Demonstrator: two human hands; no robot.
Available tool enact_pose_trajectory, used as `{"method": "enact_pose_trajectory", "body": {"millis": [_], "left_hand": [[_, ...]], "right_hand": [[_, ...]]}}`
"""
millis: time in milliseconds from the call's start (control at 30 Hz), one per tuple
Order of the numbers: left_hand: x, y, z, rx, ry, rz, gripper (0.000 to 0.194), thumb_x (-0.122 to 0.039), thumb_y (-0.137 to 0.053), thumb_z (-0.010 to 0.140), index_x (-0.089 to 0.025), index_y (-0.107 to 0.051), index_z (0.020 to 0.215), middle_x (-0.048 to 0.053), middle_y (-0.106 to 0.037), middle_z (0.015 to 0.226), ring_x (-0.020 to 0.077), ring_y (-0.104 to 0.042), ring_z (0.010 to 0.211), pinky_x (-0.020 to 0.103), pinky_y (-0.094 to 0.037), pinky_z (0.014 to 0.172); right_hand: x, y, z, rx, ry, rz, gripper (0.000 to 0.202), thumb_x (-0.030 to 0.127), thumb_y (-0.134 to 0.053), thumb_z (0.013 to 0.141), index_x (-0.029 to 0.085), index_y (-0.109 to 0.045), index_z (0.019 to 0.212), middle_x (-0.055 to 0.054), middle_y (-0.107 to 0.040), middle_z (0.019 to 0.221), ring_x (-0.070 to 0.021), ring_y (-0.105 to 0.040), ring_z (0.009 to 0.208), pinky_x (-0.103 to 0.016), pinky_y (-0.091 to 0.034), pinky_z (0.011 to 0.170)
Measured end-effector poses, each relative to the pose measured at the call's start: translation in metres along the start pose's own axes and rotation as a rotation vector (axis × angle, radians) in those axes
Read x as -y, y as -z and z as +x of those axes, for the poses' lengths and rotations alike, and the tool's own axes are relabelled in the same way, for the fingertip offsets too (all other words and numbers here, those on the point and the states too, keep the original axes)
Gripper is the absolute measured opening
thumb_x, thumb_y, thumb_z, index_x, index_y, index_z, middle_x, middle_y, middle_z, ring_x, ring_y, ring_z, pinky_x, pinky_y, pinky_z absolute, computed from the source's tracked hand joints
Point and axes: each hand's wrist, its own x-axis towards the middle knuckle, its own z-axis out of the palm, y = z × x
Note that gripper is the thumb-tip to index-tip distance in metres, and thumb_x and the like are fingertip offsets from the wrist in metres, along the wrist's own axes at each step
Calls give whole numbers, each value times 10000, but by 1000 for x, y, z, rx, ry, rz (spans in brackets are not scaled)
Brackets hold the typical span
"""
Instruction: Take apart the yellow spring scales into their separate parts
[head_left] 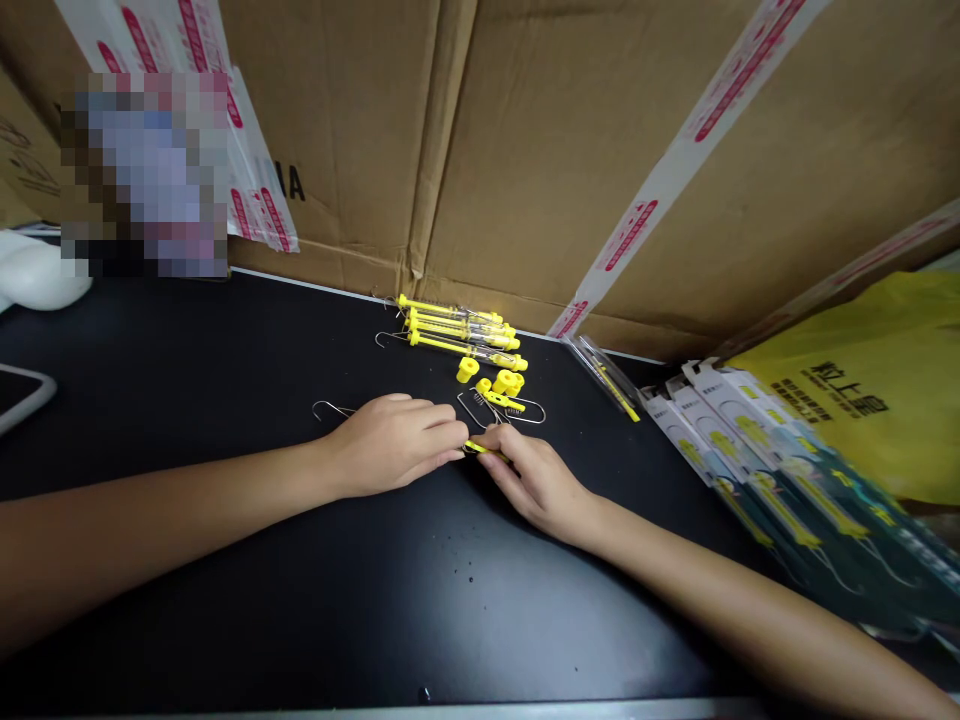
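Observation:
My left hand (397, 440) is closed, palm down, around a thin metal piece. A bent wire hook (330, 409) sticks out beyond it on the left. My right hand (536, 475) pinches a narrow yellow plastic strip (475, 447), and the fingertips of both hands meet at it. How the strip and wire join is hidden by the fingers. Just beyond my hands lie bent wires (534, 414), small springs, a yellow plastic cap (467, 370) and other yellow parts (508, 382). Several clear tubes with yellow ends and hooks (465, 330) lie side by side behind these.
Large taped cardboard boxes (562, 150) wall off the back of the black table (337, 620). A clear plastic sleeve (604, 378) lies at back right. Printed packages (750, 450) and a yellow bag (862, 390) fill the right side. White objects (45, 270) stand at far left.

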Motion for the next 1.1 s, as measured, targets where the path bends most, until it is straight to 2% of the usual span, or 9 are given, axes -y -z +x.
{"method": "enact_pose_trajectory", "body": {"millis": [200,400,767,900,967,1100], "left_hand": [[0,-1,-1,-5,52,-26,229,-292,-345,954,-195,-551,938,-12,-597,840,126,-576,723,242,-409,670],[2,-3,0,51,97,-92,207,-308,-368,949,-194,-540,959,-11,-605,873,131,-594,787,243,-418,713],[1,4,0,101,133,-183,209,-332,-402,936,-223,-538,1052,-23,-600,863,118,-590,768,227,-403,665],[2,4,1,95,116,-166,243,-353,-364,952,-218,-561,999,-21,-600,828,116,-590,752,222,-392,656],[2,3,1,95,118,-171,254,-352,-354,956,-213,-566,974,-23,-602,821,111,-589,743,218,-390,655],[2,3,1,97,134,-166,267,-357,-343,959,-211,-566,947,-27,-610,816,106,-589,728,212,-382,638]], "right_hand": [[2,2,0,6,-14,-10,112,224,-340,948,209,-410,861,8,-485,706,-109,-434,589,-224,-379,569],[3,3,1,11,-42,29,115,235,-351,948,204,-423,865,20,-479,684,-101,-439,578,-213,-369,563],[6,5,4,11,-72,53,149,231,-345,956,196,-488,934,-15,-576,807,-117,-528,706,-232,-415,661],[7,5,4,10,-50,25,153,221,-338,954,201,-490,959,-20,-588,829,-121,-545,725,-239,-426,675],[6,4,3,4,-59,7,108,235,-388,936,206,-463,1008,-21,-597,856,-118,-554,710,-236,-431,658],[2,0,1,-53,-56,-57,188,257,-480,894,214,-407,1062,-9,-605,838,-99,-523,590,-217,-415,566]]}}
